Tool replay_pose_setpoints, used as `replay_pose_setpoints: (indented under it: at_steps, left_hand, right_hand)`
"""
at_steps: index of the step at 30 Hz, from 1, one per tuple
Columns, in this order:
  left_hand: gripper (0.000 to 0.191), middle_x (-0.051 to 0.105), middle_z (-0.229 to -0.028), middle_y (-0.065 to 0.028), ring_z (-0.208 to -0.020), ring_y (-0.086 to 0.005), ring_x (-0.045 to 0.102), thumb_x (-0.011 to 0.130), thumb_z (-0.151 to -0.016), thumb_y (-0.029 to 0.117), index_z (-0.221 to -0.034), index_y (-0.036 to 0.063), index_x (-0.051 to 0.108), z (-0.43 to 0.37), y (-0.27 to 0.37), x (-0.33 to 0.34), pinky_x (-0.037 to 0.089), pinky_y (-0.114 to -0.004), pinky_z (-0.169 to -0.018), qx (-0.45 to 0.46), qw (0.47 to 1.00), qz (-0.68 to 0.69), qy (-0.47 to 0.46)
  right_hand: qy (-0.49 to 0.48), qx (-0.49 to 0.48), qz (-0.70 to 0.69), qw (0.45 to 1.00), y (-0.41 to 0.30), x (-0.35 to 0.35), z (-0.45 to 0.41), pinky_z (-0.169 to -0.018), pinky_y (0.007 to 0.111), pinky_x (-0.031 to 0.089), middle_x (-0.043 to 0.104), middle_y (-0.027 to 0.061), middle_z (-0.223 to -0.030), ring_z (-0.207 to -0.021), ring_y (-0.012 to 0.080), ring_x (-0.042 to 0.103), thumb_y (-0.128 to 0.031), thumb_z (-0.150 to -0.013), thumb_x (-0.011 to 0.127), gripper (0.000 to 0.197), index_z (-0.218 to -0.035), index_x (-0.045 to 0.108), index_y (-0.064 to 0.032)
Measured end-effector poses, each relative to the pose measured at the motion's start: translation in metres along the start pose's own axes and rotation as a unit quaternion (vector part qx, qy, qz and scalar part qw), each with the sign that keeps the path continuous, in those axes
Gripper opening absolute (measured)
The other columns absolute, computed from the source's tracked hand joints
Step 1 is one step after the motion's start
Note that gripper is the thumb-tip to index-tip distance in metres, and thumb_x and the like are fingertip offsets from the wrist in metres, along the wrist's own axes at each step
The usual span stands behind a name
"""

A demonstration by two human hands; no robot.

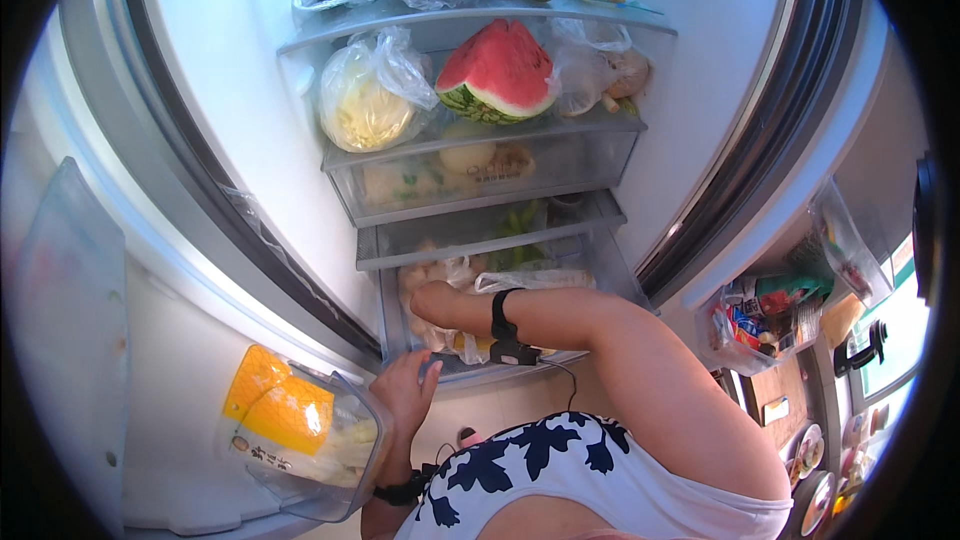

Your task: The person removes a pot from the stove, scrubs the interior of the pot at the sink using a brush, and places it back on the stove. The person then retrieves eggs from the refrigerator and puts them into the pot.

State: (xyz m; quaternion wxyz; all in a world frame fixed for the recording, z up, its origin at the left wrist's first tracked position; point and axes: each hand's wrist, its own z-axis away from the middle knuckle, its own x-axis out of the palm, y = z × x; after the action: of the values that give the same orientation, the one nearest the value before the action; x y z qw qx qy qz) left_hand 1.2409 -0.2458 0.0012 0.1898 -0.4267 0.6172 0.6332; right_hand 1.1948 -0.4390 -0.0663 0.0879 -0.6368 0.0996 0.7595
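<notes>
My right hand point(433, 305) reaches down into a pulled-out clear fridge drawer point(390, 330), among pale rounded items in thin plastic bags. The fingers are hidden, so whether they hold anything does not show. Near the drawer's front left corner is my left hand point(407, 390), thumb apart from the fingers, with nothing seen in it. I cannot tell if its fingertips touch the drawer rim. Beside it, a clear door bin point(379, 457) holds a yellow and clear food package point(289, 412). Green vegetables point(521, 225) show at the drawer's back.
Above is a second clear drawer point(555, 172). On the shelf over it sit a bagged pale vegetable point(367, 109), a cut watermelon point(499, 75) and a bag of produce point(592, 75). The right door point(795, 142) stands open, its bin point(772, 322) full of packets.
</notes>
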Motion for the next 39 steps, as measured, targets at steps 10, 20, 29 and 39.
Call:
replay_pose_setpoints:
  at_steps: [10,20,29,39]
  left_hand:
    - [0.025,0.063,-0.088,-0.0110,-0.078,-0.0272,0.061,0.056,-0.084,0.028,-0.095,0.0064,0.061,0.003,0.000,-0.004,0.048,-0.036,-0.067,0.000,0.999,0.035,0.001]
    - [0.027,0.063,-0.087,-0.0112,-0.070,-0.0279,0.062,0.052,-0.087,0.032,-0.095,0.0081,0.061,0.004,0.010,-0.018,0.048,-0.037,-0.066,-0.041,0.996,0.003,-0.081]
    - [0.031,0.059,-0.099,-0.0117,-0.084,-0.0272,0.061,0.060,-0.082,0.026,-0.107,0.0091,0.056,0.004,0.008,-0.013,0.048,-0.037,-0.067,-0.036,0.999,0.015,-0.008]
    - [0.046,0.049,-0.109,-0.0163,-0.094,-0.0367,0.055,0.062,-0.079,0.019,-0.119,0.0078,0.042,-0.027,0.018,-0.011,0.048,-0.042,-0.072,-0.005,0.995,0.033,0.090]
  right_hand:
    - [0.083,-0.065,-0.065,0.992,0.015,0.012,0.017,-0.059,0.038,0.051,0.062,0.0117,-0.084,-0.071,0.0274,0.064,-0.014,-0.071,0.055,0.021,-0.088,0.057,-0.0018]
    - [0.097,-0.052,-0.067,0.992,0.010,0.022,0.009,-0.062,0.038,0.051,0.058,0.0120,-0.093,-0.075,0.0289,0.063,-0.012,-0.072,0.054,0.024,-0.095,0.056,-0.0038]
    - [-0.002,-0.031,-0.134,0.991,0.006,-0.028,0.022,-0.064,0.041,0.051,0.060,0.0160,-0.092,-0.079,0.0334,0.062,-0.020,-0.067,0.063,0.035,-0.097,0.055,-0.0044]
    - [-0.218,-0.002,-0.629,0.746,0.026,-0.052,0.018,-0.075,0.028,0.050,0.058,0.0079,-0.097,-0.087,0.0157,0.058,-0.039,-0.080,0.061,0.045,-0.103,0.057,-0.0005]
